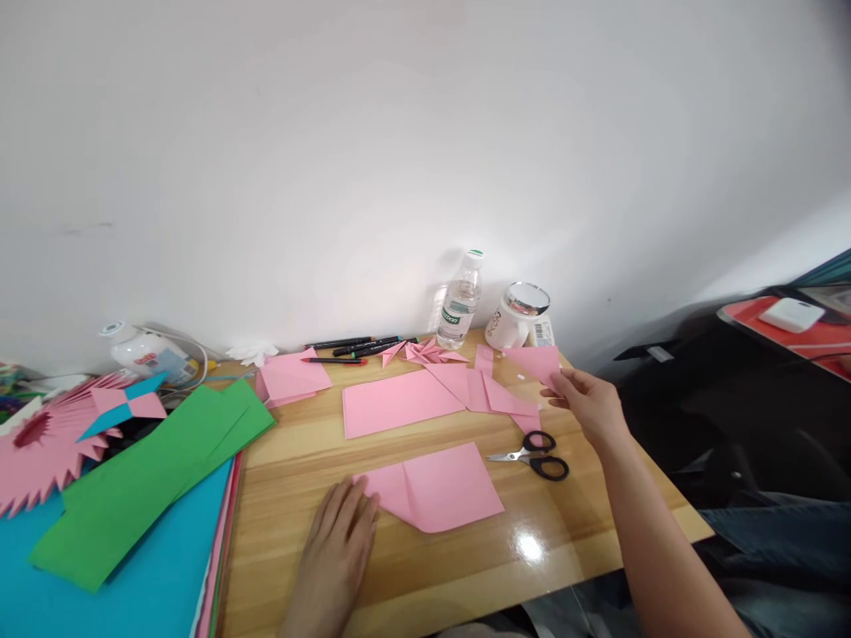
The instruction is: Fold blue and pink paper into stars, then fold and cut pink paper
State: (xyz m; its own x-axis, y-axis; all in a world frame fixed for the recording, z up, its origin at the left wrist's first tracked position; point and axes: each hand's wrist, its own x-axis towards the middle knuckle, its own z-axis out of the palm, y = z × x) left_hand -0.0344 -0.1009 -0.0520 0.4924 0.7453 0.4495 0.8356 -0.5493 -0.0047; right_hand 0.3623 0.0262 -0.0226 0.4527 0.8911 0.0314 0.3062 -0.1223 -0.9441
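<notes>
My left hand (338,536) lies on the table with fingers stretched out, its fingertips touching the left corner of a pink sheet of paper (452,492). That sheet has a crease, and its left part is folded or slanted. My right hand (591,403) pinches a small pink piece of paper (538,361) between thumb and fingers, raised at the table's right side. Scissors (538,455) with black handles lie below that hand, beside the pink sheet. Behind them are a pink paper strip stack (399,403) and several pink offcuts (509,396).
A water bottle (458,306) and a white mug (511,323) stand by the wall. Pens (372,347) and folded pink paper shapes (425,352) lie there too. Green strips (139,478) rest on blue sheets (166,571) at left. A white bottle (150,353) is behind.
</notes>
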